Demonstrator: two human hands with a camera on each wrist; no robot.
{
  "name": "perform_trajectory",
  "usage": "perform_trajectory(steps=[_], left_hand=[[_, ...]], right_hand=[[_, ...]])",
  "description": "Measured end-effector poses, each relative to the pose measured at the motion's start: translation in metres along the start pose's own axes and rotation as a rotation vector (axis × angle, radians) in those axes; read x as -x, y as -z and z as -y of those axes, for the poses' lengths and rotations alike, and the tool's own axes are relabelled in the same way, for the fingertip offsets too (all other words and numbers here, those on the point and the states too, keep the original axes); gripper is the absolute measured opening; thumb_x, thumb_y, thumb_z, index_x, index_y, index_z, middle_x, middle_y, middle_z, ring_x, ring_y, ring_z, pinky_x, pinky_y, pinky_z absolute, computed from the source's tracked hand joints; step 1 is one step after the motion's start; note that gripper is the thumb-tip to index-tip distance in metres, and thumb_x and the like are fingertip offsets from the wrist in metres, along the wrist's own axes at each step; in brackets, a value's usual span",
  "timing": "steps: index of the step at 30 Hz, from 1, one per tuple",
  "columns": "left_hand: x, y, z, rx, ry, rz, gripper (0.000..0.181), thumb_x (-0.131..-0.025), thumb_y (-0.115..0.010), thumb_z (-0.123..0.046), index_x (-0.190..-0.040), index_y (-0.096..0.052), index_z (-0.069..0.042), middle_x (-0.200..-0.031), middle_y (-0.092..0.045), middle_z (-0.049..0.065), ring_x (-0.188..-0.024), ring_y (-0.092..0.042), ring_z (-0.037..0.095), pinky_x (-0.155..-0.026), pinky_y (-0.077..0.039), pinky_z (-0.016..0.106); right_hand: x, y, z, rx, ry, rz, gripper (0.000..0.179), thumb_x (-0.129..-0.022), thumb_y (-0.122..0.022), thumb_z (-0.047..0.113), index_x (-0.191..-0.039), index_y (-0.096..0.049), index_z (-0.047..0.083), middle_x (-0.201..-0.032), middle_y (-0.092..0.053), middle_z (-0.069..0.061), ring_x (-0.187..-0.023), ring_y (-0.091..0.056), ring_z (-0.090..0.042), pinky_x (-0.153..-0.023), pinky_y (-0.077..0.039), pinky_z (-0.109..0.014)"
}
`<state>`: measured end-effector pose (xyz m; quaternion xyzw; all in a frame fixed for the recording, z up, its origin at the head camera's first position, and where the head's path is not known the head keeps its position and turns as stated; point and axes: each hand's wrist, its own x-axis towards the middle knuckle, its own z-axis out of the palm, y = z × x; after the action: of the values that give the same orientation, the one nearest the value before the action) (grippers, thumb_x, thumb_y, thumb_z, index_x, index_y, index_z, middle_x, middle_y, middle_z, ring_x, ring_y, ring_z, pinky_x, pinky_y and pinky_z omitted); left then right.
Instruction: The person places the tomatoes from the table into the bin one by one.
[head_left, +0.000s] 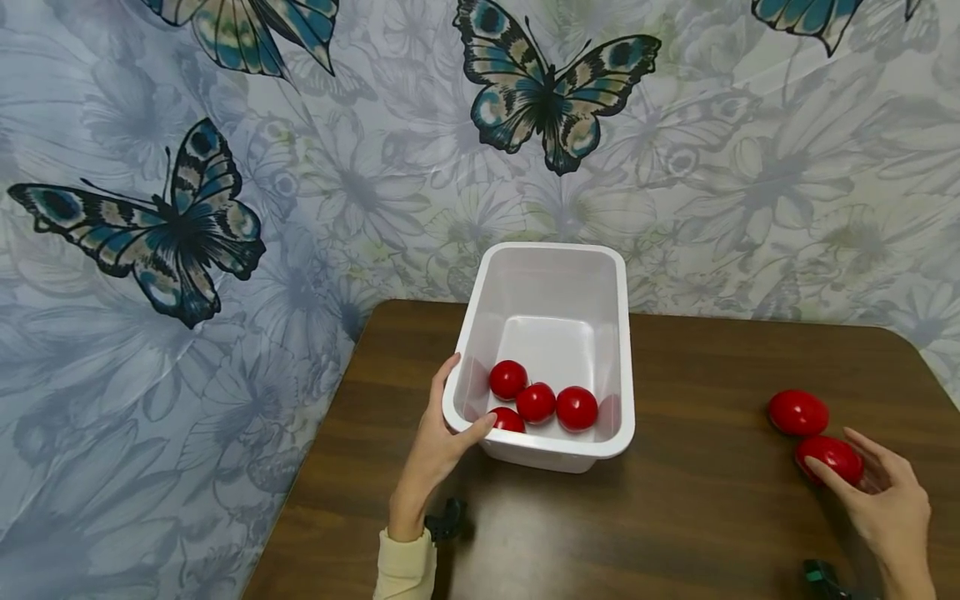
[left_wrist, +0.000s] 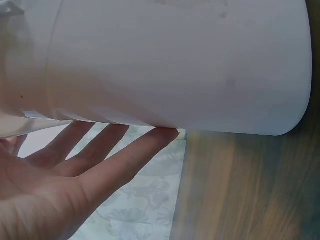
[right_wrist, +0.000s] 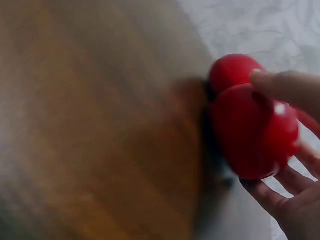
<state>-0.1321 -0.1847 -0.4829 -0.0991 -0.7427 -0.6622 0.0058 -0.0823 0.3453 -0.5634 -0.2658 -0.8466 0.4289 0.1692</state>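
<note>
A white plastic bin (head_left: 555, 454) stands on the table, with several glossy red tomatoes (head_left: 577, 408) gathered at its near end. My left hand (head_left: 441, 446) grips the bin's near left corner, thumb over the rim and fingers along the outer wall. In the left wrist view, the fingers (left_wrist: 132, 156) of that hand touch the bin's side (left_wrist: 200, 65). Over at the right, my right hand (head_left: 892, 500) holds a red tomato (head_left: 831, 458) between thumb and fingers. Another tomato (head_left: 798, 412) lies just behind it; in the right wrist view the held tomato (right_wrist: 252, 132) partly covers it.
The brown wooden table (head_left: 705, 392) has rounded back corners and ends at a wall with butterfly wallpaper (head_left: 750, 167). A small dark object (head_left: 446, 518) shows beside the left wrist, and another dark object (head_left: 821, 575) is near the right wrist.
</note>
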Motion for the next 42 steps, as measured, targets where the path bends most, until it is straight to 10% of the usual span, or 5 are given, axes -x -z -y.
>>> perform_trajectory(steps=[7, 17, 29, 37, 42], left_hand=[[0.0, -0.001, -0.001, -0.001, -0.002, 0.006, 0.094, -0.088, -0.082, -0.02, -0.163, -0.026, -0.027, -0.161, -0.034, 0.023, -0.141, -0.04, 0.051, -0.105, -0.045, 0.068], [0.002, 0.0, -0.002, -0.002, 0.019, -0.007, 0.094, -0.087, -0.082, -0.021, -0.162, -0.027, -0.032, -0.16, -0.037, 0.014, -0.14, -0.041, 0.049, -0.105, -0.045, 0.069], [0.0, 0.0, 0.0, 0.004, 0.008, 0.002, 0.092, -0.088, -0.082, -0.022, -0.162, -0.027, -0.028, -0.16, -0.035, 0.021, -0.139, -0.042, 0.05, -0.106, -0.046, 0.066], [0.0, -0.003, -0.002, -0.004, 0.018, -0.002, 0.093, -0.088, -0.082, -0.021, -0.162, -0.027, -0.03, -0.161, -0.036, 0.019, -0.141, -0.04, 0.049, -0.107, -0.045, 0.067], [0.002, 0.0, 0.0, 0.008, 0.015, -0.007, 0.092, -0.089, -0.082, -0.021, -0.162, -0.028, -0.029, -0.161, -0.034, 0.021, -0.14, -0.041, 0.05, -0.107, -0.045, 0.067]], right_hand=[[0.006, -0.008, -0.007, 0.138, 0.006, -0.011, 0.068, -0.089, -0.083, 0.018, -0.151, -0.056, 0.009, -0.15, -0.051, -0.021, -0.121, -0.044, 0.001, -0.103, -0.03, -0.007], [0.008, -0.007, -0.003, 0.138, -0.01, -0.032, 0.068, -0.088, -0.085, 0.02, -0.149, -0.058, 0.01, -0.148, -0.053, -0.02, -0.104, -0.034, 0.018, -0.097, -0.031, -0.003], [0.007, -0.004, -0.003, 0.052, -0.082, -0.053, 0.067, -0.086, -0.087, 0.02, -0.148, -0.061, 0.015, -0.128, -0.047, 0.022, -0.097, -0.036, 0.021, -0.092, -0.035, 0.001], [0.01, 0.009, 0.019, 0.019, -0.065, -0.165, 0.064, -0.089, -0.083, 0.022, -0.148, -0.061, 0.018, -0.123, -0.041, 0.03, -0.09, -0.036, 0.02, -0.081, -0.034, 0.0], [0.008, 0.014, 0.049, -0.057, 0.008, -0.223, 0.062, -0.09, -0.082, 0.019, -0.149, -0.061, 0.022, -0.12, -0.037, 0.033, -0.097, -0.039, 0.018, -0.095, -0.04, -0.006]])
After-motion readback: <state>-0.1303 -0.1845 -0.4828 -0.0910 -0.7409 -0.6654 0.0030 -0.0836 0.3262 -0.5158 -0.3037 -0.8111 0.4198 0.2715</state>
